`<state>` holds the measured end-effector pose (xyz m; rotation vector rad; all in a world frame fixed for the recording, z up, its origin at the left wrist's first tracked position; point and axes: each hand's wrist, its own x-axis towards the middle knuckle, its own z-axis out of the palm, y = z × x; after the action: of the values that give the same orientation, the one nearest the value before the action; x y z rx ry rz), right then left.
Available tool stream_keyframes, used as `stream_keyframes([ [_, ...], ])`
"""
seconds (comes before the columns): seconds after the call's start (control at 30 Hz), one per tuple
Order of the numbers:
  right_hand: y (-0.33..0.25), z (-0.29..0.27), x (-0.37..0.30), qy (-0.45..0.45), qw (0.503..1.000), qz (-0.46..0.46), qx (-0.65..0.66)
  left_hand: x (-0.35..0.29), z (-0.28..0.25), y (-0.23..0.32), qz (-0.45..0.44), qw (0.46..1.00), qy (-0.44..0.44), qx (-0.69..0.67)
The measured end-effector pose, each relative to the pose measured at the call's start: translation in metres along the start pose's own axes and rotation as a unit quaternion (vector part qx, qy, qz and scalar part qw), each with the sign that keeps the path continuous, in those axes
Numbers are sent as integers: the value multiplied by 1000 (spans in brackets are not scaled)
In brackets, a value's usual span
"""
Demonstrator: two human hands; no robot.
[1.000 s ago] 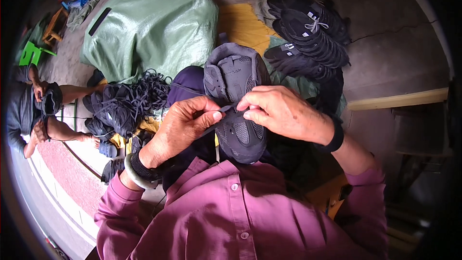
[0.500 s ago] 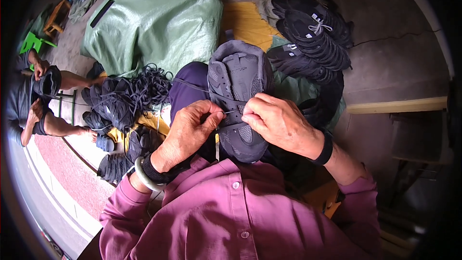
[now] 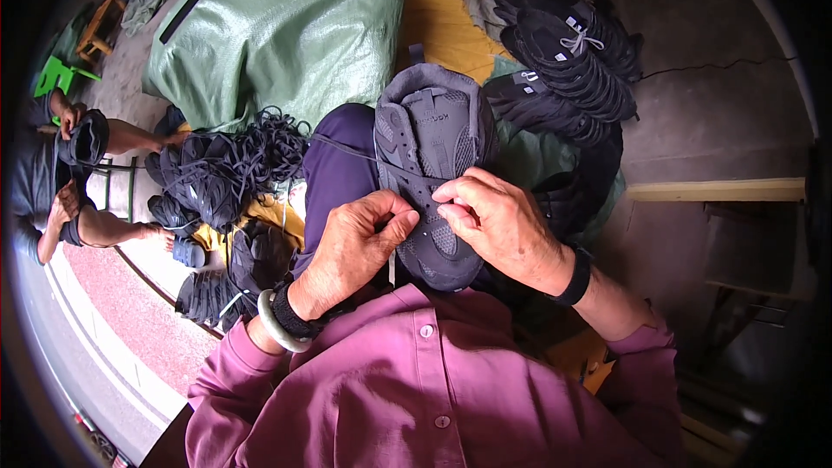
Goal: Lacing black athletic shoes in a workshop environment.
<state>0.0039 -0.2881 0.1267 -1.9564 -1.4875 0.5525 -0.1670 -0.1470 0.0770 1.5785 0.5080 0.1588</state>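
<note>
A dark grey sneaker [image 3: 438, 134] rests on my lap, its opening away from me and its toe near my shirt. Dark shoelace [image 3: 345, 148] crosses its tongue and trails left over my knee. Over the left side of the lacing, my left hand [image 3: 357, 241] is closed, thumb and forefinger pinched on the shoelace. Opposite it, my right hand [image 3: 507, 227] pinches at the lace with its fingers curled; its fingertips partly hide what they grip. The two pinches are a short gap apart above the shoe's front.
Stacked black shoes [image 3: 572, 61] stand at the far right. A big green sack [image 3: 282, 35] lies ahead. Left of my knee are tangled dark laces [image 3: 269, 152] and more shoes [image 3: 204, 178]. Another person's hand [image 3: 65, 204] holds a dark shoe at the far left.
My left hand has shifted slightly right, and its fingertips sit closer to the right hand's. The right hand has moved only a little. The shoe stays on my lap.
</note>
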Motion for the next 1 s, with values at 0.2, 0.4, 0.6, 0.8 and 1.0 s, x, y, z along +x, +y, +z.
stream_keyframes([
  [0.2,4,9,-2,45,998,11,37,-3,5,2,-14,999,17,42],
  [0.4,4,18,-4,56,987,83,122,-4,15,0,-29,999,32,18],
  [0.6,5,25,-5,72,976,104,175,-2,21,-1,-116,978,29,-172],
  [0.8,7,30,-7,74,974,101,189,2,20,8,-239,903,30,-356],
  [1.0,6,36,-8,109,979,90,143,0,40,2,-30,994,101,12],
])
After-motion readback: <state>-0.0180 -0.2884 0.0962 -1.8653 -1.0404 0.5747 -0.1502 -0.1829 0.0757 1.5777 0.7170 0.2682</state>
